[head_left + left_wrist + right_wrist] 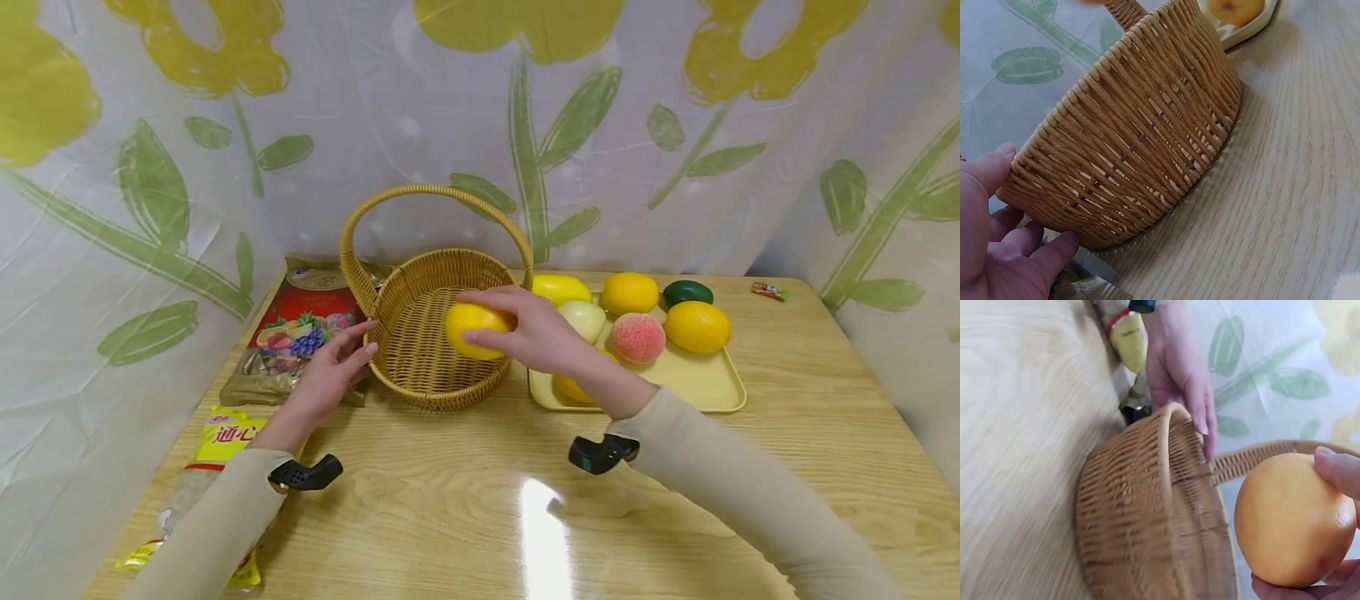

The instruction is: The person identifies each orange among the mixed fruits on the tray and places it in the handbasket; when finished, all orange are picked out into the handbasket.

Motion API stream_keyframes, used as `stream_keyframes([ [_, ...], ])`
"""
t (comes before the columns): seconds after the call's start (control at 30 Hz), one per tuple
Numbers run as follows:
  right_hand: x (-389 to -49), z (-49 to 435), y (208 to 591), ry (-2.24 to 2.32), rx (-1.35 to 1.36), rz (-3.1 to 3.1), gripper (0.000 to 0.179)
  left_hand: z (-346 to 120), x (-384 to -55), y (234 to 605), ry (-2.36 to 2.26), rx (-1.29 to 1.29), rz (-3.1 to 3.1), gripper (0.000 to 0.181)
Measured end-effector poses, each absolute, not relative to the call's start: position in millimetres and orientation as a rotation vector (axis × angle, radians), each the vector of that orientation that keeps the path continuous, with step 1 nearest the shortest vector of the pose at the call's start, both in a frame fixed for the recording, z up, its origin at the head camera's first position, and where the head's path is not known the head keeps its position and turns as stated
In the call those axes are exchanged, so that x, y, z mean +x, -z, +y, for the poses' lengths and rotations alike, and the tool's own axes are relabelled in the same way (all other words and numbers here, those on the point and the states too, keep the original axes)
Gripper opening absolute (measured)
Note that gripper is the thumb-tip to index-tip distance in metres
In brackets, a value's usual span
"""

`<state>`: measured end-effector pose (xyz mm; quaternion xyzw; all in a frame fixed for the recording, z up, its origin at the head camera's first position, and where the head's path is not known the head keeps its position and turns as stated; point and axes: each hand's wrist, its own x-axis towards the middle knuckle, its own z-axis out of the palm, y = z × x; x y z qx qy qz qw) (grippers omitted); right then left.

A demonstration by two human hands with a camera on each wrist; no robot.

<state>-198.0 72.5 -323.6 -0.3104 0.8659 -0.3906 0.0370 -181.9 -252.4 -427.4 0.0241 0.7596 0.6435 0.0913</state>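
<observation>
A round wicker basket (431, 396) with a tall arched handle stands on the table. At its left side my left hand (333, 371) holds the rim, and in the left wrist view the thumb (999, 164) lies at the rim with the other fingers lower against the outer wall. My right hand (536, 329) grips an orange (476, 329) over the basket's opening. The right wrist view shows the orange (1294, 519) between thumb and fingers, above the rim. No fruit shows inside the woven bottom.
Right of the basket, a pale yellow tray (697, 387) carries several fruits, among them a peach (638, 337) and a green fruit (687, 292). Red-and-gold bag (300, 325) and yellow-ended clear bag (225, 433) lie at left. A small wrapper (769, 290) lies far right.
</observation>
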Motion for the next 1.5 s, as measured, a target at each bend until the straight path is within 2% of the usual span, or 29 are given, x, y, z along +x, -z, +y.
stream_keyframes([
  [0.17,-230,33,334,1.133,-0.874,2.681,0.052,-251,-181,425,-1.917,0.071,2.247,0.059],
  [0.37,-269,6,359,1.295,-0.502,2.643,0.054,-251,-181,426,-1.902,0.077,2.259,0.058],
  [0.5,-284,-5,372,1.408,-0.274,2.603,0.053,-250,-181,427,-1.895,0.070,2.262,0.059],
  [0.67,-291,-16,382,1.538,-0.119,2.527,0.050,-252,-180,425,-1.915,0.066,2.252,0.060],
  [1.33,-296,-16,392,1.511,-0.089,2.498,0.057,-252,-181,424,-1.895,0.061,2.260,0.061],
  [1.5,-297,-17,389,1.418,-0.137,2.554,0.054,-252,-181,424,-1.900,0.060,2.257,0.061],
])
